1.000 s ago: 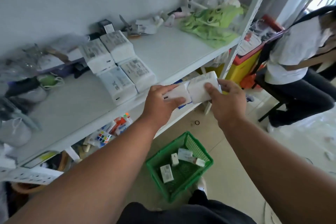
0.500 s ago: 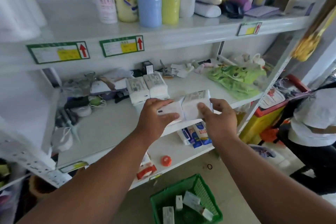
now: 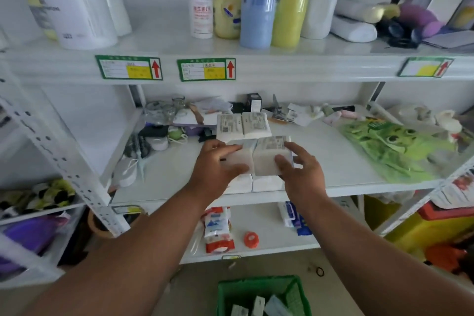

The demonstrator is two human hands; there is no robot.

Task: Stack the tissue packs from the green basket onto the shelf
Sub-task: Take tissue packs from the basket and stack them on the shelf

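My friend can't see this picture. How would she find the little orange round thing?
Start at the white middle shelf where both hands hold tissue packs, then drop to the shelf below. The orange roll sits near its front edge, right of the red-and-white pack. It is the only small round orange item there.

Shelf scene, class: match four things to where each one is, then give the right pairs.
Things:
1 green basket
2 yellow roll
3 orange tape roll
4 frog toy

Places:
A top shelf
B middle shelf, right
C floor
D bottom shelf

Pairs: 1-C, 2-A, 3-D, 4-B
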